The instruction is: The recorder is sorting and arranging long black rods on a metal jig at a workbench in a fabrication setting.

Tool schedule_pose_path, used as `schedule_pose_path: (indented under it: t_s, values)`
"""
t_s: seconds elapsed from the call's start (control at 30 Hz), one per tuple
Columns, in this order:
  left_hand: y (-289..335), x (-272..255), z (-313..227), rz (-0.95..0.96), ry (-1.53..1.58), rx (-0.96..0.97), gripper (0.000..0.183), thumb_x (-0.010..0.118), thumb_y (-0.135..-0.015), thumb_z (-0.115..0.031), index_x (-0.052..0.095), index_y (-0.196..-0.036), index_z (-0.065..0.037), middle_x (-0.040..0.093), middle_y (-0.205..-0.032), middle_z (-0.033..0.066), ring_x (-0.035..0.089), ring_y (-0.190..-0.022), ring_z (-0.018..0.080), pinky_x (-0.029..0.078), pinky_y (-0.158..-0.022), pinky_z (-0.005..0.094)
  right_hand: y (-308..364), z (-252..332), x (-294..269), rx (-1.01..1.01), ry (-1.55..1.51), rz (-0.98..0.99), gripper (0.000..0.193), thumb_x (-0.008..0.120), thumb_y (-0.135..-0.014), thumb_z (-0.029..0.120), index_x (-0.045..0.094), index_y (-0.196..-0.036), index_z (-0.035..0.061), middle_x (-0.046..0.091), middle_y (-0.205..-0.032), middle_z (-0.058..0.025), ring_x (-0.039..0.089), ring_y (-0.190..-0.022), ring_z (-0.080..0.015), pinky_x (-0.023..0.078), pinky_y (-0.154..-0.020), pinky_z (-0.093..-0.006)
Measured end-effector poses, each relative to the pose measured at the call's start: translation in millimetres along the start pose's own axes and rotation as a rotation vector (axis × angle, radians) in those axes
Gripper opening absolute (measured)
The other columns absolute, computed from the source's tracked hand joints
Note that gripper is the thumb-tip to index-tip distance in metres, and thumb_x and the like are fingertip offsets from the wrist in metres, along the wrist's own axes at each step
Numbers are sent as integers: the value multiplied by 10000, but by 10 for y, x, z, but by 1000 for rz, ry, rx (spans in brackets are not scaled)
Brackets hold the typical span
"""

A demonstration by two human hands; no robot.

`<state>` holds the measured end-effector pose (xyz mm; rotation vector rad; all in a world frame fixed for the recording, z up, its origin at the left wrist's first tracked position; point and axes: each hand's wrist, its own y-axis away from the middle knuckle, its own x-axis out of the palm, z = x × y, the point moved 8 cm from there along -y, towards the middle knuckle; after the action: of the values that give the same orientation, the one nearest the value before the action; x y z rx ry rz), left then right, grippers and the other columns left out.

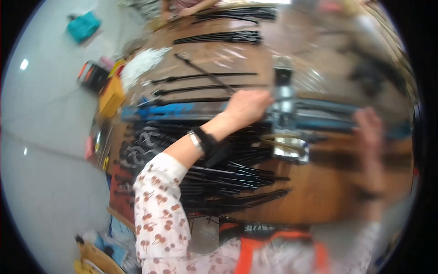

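My left hand (248,108) is closed in a fist beside a shiny metal fixture (284,107) that stands across a long blue rail (175,110). A thin black rod (207,73) runs slantwise from the upper left into this fist. What the fingers press on at the fixture is hidden. My right hand (370,129) is over the right part of the rail and smeared by motion, so its fingers cannot be read. Several black rods (210,88) lie side by side beyond the rail. A dense pile of black rods (232,171) covers the table on the near side.
Bundles of black rods (218,37) lie at the far side of the wooden table (333,187). A heap of small white pieces (142,67) is at the far left, near a yellow box (112,97). Another person's arm (198,7) shows at the far edge.
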<state>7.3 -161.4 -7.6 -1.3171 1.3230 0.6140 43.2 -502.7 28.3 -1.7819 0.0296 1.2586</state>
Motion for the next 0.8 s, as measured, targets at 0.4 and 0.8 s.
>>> schedule_pose_path:
  t_s: [0.4,0.8]
  values:
    - [-93,-65,-85,54,-91,-96,208,551,-972,-258,534,-873,-76,654,-736,166,650,-729,394,498,-605,495,266,612,116,44,-320,143,365,714,-776,35,654,-1136,44,676,-957,-85,581,-909,-305,387,-851,-426]
    - [-129,-57,-254,-50,-151,81,191,594,-937,-211,522,-824,-74,617,-693,120,642,-661,331,500,-563,446,74,637,703,197,-816,359,249,669,-819,-23,621,-1060,20,604,-932,-156,589,-868,-364,478,-773,-438]
